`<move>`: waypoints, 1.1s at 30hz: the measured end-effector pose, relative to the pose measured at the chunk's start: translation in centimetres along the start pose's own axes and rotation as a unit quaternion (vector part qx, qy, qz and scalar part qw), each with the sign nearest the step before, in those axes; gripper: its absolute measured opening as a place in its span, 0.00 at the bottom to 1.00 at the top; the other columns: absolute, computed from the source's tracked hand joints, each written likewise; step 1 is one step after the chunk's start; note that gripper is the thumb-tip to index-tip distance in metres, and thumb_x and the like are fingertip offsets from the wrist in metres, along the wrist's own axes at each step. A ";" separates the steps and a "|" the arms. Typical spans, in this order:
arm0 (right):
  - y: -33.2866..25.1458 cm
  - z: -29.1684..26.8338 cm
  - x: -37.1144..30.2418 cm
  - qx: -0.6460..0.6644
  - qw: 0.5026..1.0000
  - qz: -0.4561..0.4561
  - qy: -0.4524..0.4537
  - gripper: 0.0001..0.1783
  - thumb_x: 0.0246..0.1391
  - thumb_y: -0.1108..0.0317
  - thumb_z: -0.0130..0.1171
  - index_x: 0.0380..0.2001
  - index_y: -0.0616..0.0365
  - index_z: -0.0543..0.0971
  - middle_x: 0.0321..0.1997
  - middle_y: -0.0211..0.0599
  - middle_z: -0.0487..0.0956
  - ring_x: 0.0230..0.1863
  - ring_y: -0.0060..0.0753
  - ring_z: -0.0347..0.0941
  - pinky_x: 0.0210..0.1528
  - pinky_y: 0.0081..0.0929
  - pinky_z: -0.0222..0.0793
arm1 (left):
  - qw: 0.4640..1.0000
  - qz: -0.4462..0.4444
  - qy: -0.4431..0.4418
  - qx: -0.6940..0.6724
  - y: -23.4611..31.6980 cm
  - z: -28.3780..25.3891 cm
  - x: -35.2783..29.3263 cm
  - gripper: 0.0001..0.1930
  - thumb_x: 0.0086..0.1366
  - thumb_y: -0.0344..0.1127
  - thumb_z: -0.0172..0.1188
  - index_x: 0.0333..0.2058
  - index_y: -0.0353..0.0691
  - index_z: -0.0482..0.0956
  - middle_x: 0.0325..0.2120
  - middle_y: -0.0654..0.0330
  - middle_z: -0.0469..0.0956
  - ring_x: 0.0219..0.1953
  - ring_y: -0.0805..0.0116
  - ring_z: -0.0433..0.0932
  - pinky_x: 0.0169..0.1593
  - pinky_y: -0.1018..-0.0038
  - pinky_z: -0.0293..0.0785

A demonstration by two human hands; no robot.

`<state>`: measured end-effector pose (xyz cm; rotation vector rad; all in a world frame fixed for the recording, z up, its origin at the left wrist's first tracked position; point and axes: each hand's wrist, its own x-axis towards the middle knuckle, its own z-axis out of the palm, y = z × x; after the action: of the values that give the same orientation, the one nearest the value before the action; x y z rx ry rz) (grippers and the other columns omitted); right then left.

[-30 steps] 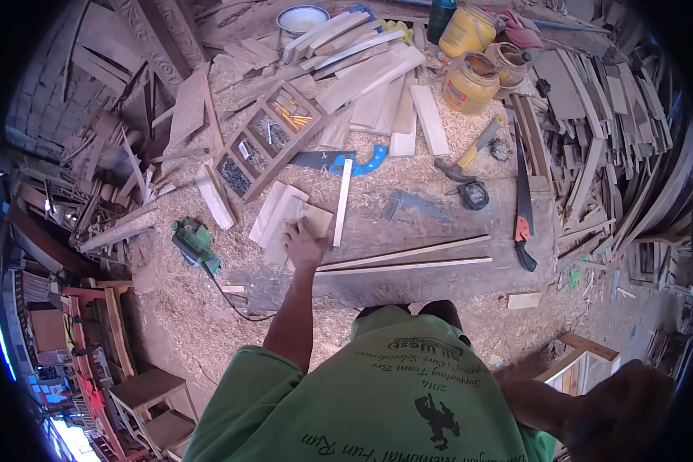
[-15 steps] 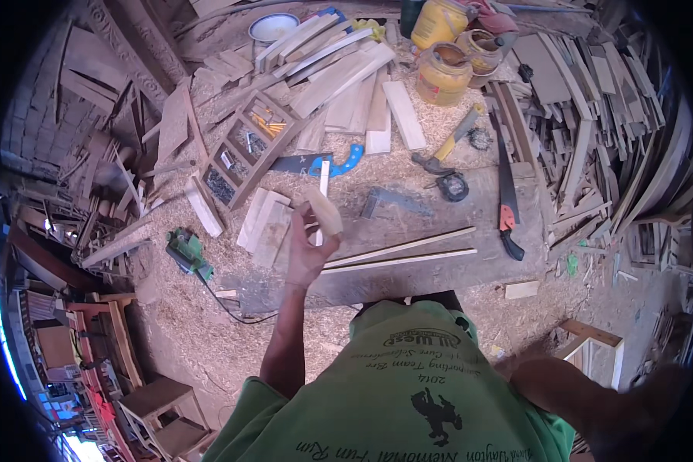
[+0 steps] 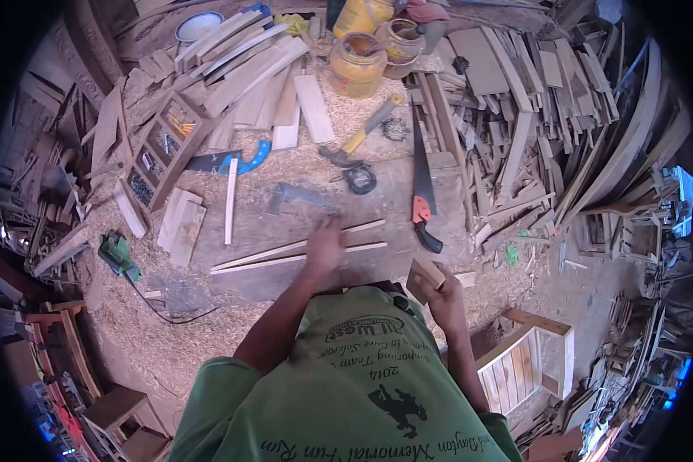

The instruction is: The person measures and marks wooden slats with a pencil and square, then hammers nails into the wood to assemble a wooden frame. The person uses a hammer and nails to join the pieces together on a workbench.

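Lower right, the right hand [image 3: 445,302] clasps a block [image 3: 426,271], seemingly for steadiness; over strips [image 3: 367,248], the left hand's [image 3: 326,248] grip I can't tell.

Here's the lettering, running right across 1 green cloth T-shirt [image 3: 323,385]: dark print, upside down from this angle, much of it legible! Nearest the table sits a dark oval emblem [image 3: 368,329] with words inside; then come 2 lines of smaller words, a 4-digit number, a dark horse-and-rider silhouette [image 3: 398,410] and a row of larger lettering [image 3: 366,449]. Over on the rounded yellow jar [image 3: 357,71], reddish label print is too small to read.
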<state>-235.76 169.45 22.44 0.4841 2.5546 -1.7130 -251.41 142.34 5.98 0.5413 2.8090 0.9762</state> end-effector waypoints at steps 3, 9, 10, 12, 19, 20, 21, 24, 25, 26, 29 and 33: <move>0.8 -2.2 0.1 0.042 0.999 0.012 0.017 0.20 0.66 0.67 0.71 0.58 0.64 0.84 0.47 0.46 0.88 0.50 0.31 0.84 0.54 0.35 0.80 | 0.988 0.023 -0.005 0.151 -1.0 0.1 1.2 0.23 0.66 0.37 0.68 0.59 0.44 0.82 0.56 0.48 0.78 0.59 0.40 0.78 0.61 0.50 0.79; 1.9 -2.7 5.9 0.095 0.995 0.007 -0.024 0.17 0.63 0.70 0.73 0.52 0.63 0.84 0.44 0.30 0.85 0.45 0.21 0.79 0.50 0.27 0.76 | 0.982 -0.063 -0.175 0.024 3.6 -7.2 5.7 0.29 0.69 0.37 0.66 0.69 0.57 0.77 0.48 0.47 0.80 0.57 0.46 0.80 0.61 0.56 0.77; 1.5 -2.3 7.4 0.104 0.994 -0.009 -0.040 0.16 0.62 0.70 0.74 0.51 0.63 0.84 0.44 0.29 0.85 0.45 0.21 0.79 0.49 0.27 0.76 | 0.992 -0.028 -0.122 0.010 4.2 -8.1 5.8 0.30 0.70 0.38 0.65 0.70 0.59 0.77 0.48 0.47 0.81 0.57 0.47 0.80 0.60 0.56 0.77; 1.2 -1.5 10.3 0.096 0.991 -0.044 -0.077 0.16 0.61 0.68 0.76 0.49 0.62 0.85 0.43 0.31 0.86 0.44 0.23 0.79 0.50 0.27 0.76 | 0.998 0.030 -0.055 0.002 7.0 -10.5 7.2 0.31 0.72 0.38 0.64 0.73 0.62 0.76 0.50 0.48 0.82 0.56 0.47 0.81 0.60 0.56 0.78; 0.7 5.3 19.8 0.171 0.955 -0.064 -0.235 0.23 0.60 0.71 0.75 0.59 0.62 0.86 0.52 0.33 0.90 0.53 0.26 0.84 0.60 0.29 0.78 | 0.980 0.151 -0.005 0.127 14.1 -17.1 8.6 0.24 0.71 0.40 0.65 0.65 0.60 0.84 0.55 0.65 0.85 0.48 0.51 0.80 0.57 0.57 0.80; 0.5 6.4 20.2 0.202 0.946 -0.057 -0.249 0.24 0.60 0.72 0.75 0.59 0.62 0.86 0.53 0.33 0.90 0.53 0.26 0.84 0.61 0.30 0.78 | 0.980 0.149 -0.009 0.129 13.3 -16.9 8.4 0.23 0.72 0.41 0.65 0.65 0.59 0.85 0.53 0.63 0.86 0.48 0.50 0.80 0.57 0.57 0.80; 0.3 7.3 20.5 0.232 0.936 -0.049 -0.261 0.24 0.60 0.72 0.75 0.59 0.62 0.86 0.53 0.33 0.89 0.54 0.27 0.84 0.61 0.30 0.78 | 0.980 0.149 -0.014 0.131 12.4 -16.6 8.2 0.23 0.72 0.41 0.65 0.65 0.57 0.85 0.51 0.61 0.86 0.48 0.50 0.80 0.57 0.56 0.79; 1.7 9.9 22.2 0.298 0.905 -0.051 -0.300 0.26 0.60 0.72 0.76 0.61 0.60 0.85 0.56 0.31 0.88 0.57 0.26 0.82 0.63 0.29 0.76 | 0.982 0.130 -0.038 0.134 10.6 -16.2 8.4 0.22 0.73 0.41 0.66 0.63 0.51 0.86 0.53 0.57 0.87 0.50 0.49 0.81 0.59 0.55 0.79; 1.9 10.3 22.4 0.311 0.895 -0.054 -0.315 0.26 0.61 0.71 0.77 0.62 0.59 0.84 0.57 0.30 0.88 0.58 0.25 0.82 0.64 0.28 0.75 | 0.984 0.121 -0.034 0.130 10.2 -15.8 8.4 0.21 0.73 0.40 0.66 0.63 0.50 0.86 0.53 0.56 0.87 0.50 0.49 0.82 0.59 0.56 0.79; 2.1 10.8 22.6 0.319 0.893 -0.050 -0.313 0.26 0.60 0.72 0.77 0.62 0.60 0.84 0.56 0.30 0.88 0.57 0.25 0.82 0.63 0.29 0.76 | 0.985 0.113 -0.031 0.125 9.7 -15.5 8.4 0.21 0.73 0.39 0.66 0.62 0.49 0.86 0.53 0.56 0.87 0.51 0.48 0.82 0.59 0.56 0.79; 2.0 11.2 22.7 0.322 0.896 -0.034 -0.304 0.26 0.58 0.74 0.77 0.60 0.62 0.85 0.55 0.32 0.89 0.54 0.26 0.83 0.60 0.31 0.79 | 0.995 0.084 -0.035 0.027 8.6 -15.3 8.6 0.20 0.72 0.36 0.66 0.61 0.46 0.86 0.50 0.53 0.88 0.50 0.47 0.84 0.60 0.57 0.78; 1.6 10.7 23.1 0.294 0.905 -0.022 -0.308 0.26 0.57 0.73 0.79 0.59 0.62 0.86 0.54 0.33 0.89 0.53 0.26 0.83 0.58 0.30 0.79 | 0.996 0.054 -0.061 0.031 8.9 -15.6 8.9 0.19 0.70 0.35 0.68 0.59 0.45 0.87 0.48 0.52 0.88 0.50 0.47 0.85 0.59 0.57 0.79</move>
<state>-258.89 165.87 12.33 -0.1176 1.6133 -2.1918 -260.61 143.12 23.78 0.7424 2.7328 0.8453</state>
